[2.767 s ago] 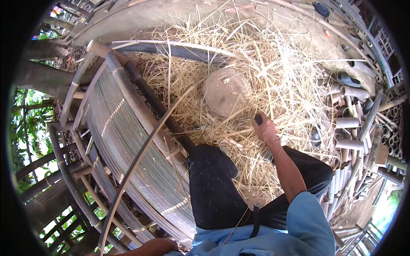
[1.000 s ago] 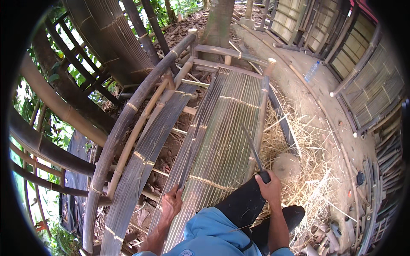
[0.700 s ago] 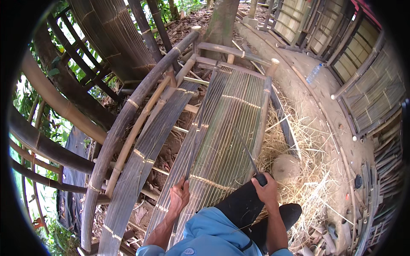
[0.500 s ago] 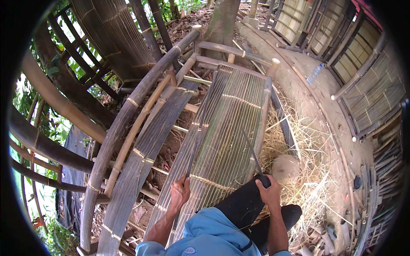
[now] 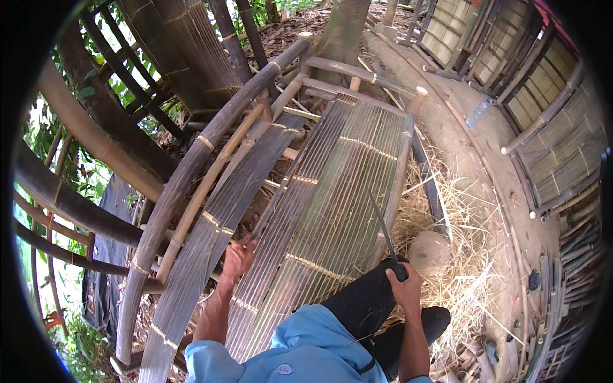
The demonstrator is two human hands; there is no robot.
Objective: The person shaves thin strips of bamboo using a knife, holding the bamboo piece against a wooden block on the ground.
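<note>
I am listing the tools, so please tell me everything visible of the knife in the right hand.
The knife has a long, narrow, dark grey blade, metal by its look, and a thick black handle. The right hand grips the handle above the dark trouser leg. The blade slants forward and left over the slatted bench; whether they touch is unclear.

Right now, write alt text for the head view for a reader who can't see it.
The right hand holds a dark-handled, long-bladed knife pointing forward over a slatted bamboo bench, while the left hand holds a thin strip farther left. Pale shavings lie to the bench's right.
</note>
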